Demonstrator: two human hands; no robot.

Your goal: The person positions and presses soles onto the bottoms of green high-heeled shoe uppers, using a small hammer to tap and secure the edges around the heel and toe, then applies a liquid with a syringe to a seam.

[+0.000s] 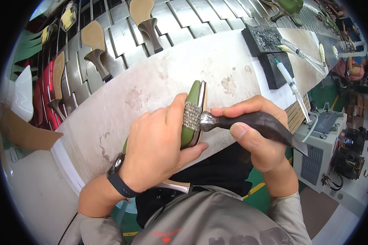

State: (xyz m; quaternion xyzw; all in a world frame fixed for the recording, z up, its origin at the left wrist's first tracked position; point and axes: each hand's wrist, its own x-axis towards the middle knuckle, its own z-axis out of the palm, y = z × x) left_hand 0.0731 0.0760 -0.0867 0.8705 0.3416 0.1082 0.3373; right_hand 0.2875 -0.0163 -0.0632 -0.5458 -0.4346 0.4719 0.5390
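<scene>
Over the pale worktable my left hand (153, 141) is closed around a green high-heeled shoe (189, 136). A band of sparkling beads (192, 115) crosses its front, and its sole edge faces right. Below my wrist, a shiny heel (176, 186) sticks out; my hand covers much of the shoe between. My right hand (261, 136) grips the dark handle of a shoemaker's hammer (249, 121). Its rounded metal head touches or nearly touches the shoe's edge beside the beaded band. A flat metal blade (300, 146) projects from the handle's other end.
A metal slat conveyor (192, 18) runs behind the worktable (151, 81), carrying several tan-soled heeled shoes (95, 38). Black blocks (275, 69) and syringe-like applicators (290, 79) lie at the right. A grey machine (319, 139) stands beyond them. Other people (351, 67) are far right.
</scene>
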